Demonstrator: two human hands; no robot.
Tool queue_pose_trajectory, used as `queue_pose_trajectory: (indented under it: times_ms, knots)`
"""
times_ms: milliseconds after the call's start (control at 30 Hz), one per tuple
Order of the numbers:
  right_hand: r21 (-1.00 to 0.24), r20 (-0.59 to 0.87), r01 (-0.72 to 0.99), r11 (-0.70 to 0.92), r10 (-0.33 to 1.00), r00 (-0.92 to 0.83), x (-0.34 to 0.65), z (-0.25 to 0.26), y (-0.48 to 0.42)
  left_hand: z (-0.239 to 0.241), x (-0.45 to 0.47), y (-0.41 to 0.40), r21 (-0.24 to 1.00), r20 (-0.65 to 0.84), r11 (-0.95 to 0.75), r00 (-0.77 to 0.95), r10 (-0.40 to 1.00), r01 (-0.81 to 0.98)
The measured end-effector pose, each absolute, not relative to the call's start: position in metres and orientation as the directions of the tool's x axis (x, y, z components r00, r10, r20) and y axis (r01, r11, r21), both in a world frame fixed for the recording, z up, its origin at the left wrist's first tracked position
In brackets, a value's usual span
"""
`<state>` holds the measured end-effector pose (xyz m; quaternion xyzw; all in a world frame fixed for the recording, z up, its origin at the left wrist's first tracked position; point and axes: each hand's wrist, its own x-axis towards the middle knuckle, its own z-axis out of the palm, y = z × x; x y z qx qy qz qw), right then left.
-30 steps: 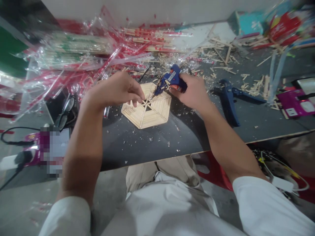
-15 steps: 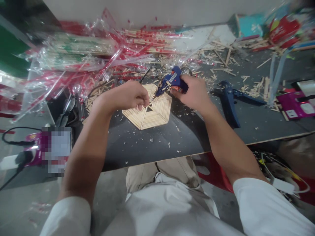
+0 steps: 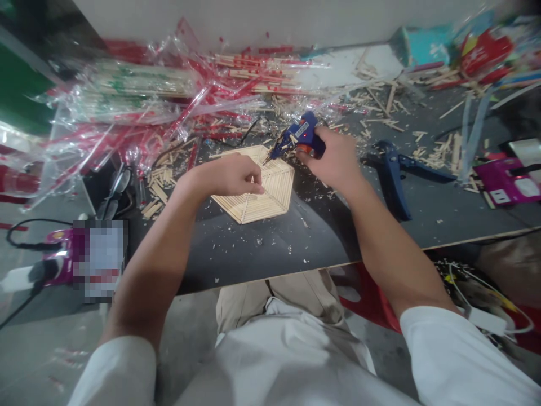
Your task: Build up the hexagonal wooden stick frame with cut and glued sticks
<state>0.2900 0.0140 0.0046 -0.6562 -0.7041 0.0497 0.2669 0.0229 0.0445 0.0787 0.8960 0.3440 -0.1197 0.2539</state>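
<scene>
A flat hexagon of pale wooden sticks (image 3: 270, 198) lies on the dark table, its left part covered by my left hand (image 3: 240, 176). The fingers of that hand are pinched close over the hexagon's middle; whatever they hold, if anything, is hidden. In my right hand (image 3: 336, 155) is a blue glue gun (image 3: 298, 135) with an orange trigger, gripped from the right. Its nozzle points down and left, near the hexagon's upper side and just beyond my left fingertips.
Blue cutters (image 3: 393, 175) lie right of my right hand. Plastic-wrapped stick bundles (image 3: 139, 79) pile up at the back left. Loose stick pieces (image 3: 158, 186) scatter around. Eyeglasses (image 3: 116, 189) rest at the left, and a purple box (image 3: 509, 180) sits at the right edge.
My left hand has shifted slightly right and toward me, over the hexagon's middle. My right hand and the glue gun have moved a little to the right, the nozzle drawing back from the centre.
</scene>
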Motion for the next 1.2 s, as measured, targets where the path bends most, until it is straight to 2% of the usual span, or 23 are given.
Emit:
queue_pose_trajectory:
  times_ms: [267, 667, 967, 1200]
  knots:
    - [-0.406, 0.300, 0.906, 0.122, 0.954, 0.006, 0.288, 0.008, 0.012, 0.068, 0.021, 0.049, 0.478, -0.449, -0.565, 0.740, 0.501, 0.672]
    - [-0.390, 0.291, 0.909, 0.150, 0.956, -0.033, 0.289, 0.006, 0.013, 0.073, 0.025, 0.047, 0.455, -0.473, -0.546, 0.710, 0.522, 0.704]
    - [-0.412, 0.276, 0.901, 0.137, 0.961, -0.019, 0.285, 0.008, 0.011, 0.066, 0.020, 0.052, 0.516, -0.397, -0.575, 0.772, 0.496, 0.635]
    - [-0.402, 0.253, 0.907, 0.123, 0.967, -0.019, 0.284, 0.009, 0.010, 0.063, 0.018, 0.054, 0.544, -0.406, -0.539, 0.764, 0.502, 0.643]
